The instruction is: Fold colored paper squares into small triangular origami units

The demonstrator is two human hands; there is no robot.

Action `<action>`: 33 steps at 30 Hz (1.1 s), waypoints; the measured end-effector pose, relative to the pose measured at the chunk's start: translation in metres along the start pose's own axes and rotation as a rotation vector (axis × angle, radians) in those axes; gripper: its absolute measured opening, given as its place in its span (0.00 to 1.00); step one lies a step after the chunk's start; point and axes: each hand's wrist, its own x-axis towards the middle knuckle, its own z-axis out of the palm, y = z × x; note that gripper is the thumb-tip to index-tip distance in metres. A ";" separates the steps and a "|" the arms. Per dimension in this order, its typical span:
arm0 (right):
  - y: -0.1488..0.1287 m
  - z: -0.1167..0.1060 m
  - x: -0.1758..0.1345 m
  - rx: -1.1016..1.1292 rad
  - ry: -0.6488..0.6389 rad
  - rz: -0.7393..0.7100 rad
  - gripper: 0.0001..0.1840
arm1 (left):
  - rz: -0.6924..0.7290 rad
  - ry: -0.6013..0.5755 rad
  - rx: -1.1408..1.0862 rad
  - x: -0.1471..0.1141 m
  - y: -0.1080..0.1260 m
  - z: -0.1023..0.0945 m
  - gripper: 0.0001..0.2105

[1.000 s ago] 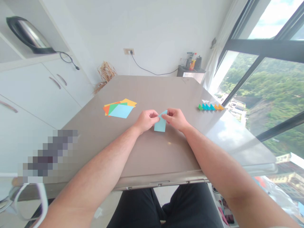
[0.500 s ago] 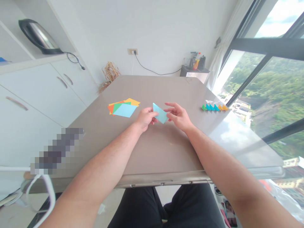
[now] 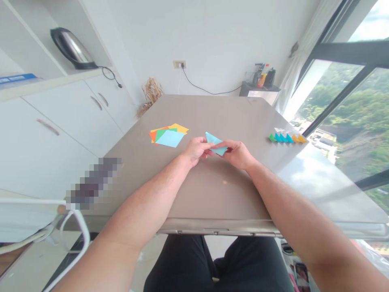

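A light blue piece of folded paper (image 3: 220, 150) is held just above the table, tilted, between my two hands. My left hand (image 3: 197, 151) pinches its left side, thumb on top. Fingers of my right hand (image 3: 238, 154) close on its right side, and the index finger reaches across its face toward my left thumb. To the left lies a fanned pile of coloured paper sheets (image 3: 172, 138) in light blue, green, orange and yellow. At the right stands a row of small folded paper pieces (image 3: 287, 138) in green, blue and orange.
The brown table (image 3: 194, 194) reaches from my lap toward the white wall. A kettle (image 3: 73, 48) sits on the shelf at left. Pixelated dark object (image 3: 94, 182) lies near the table's left edge. A small cabinet (image 3: 259, 90) with bottles stands behind; a window is at right.
My right hand has closed in on the folded paper, its index finger now lying across it. The whole view has shifted slightly, so the scene sits further right.
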 end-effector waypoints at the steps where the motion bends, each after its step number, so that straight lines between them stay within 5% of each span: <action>1: 0.001 0.000 0.000 0.009 0.021 -0.016 0.16 | 0.004 0.001 -0.013 0.000 0.000 0.000 0.13; 8: -0.002 0.000 0.002 0.312 0.094 0.118 0.49 | 0.072 0.047 -0.306 0.000 0.002 0.000 0.14; 10: -0.003 0.001 0.003 0.343 0.094 0.155 0.44 | 0.064 0.050 -0.344 -0.002 0.004 0.001 0.14; 13: -0.004 0.001 0.004 0.309 0.054 0.173 0.21 | 0.051 0.018 -0.345 -0.005 0.005 0.004 0.15; 15: -0.005 0.000 0.004 0.295 0.043 0.176 0.15 | 0.043 -0.017 -0.330 -0.007 0.004 0.006 0.15; 33: -0.004 0.005 0.006 0.320 0.173 0.163 0.16 | 0.165 -0.070 -0.232 -0.014 0.000 0.019 0.12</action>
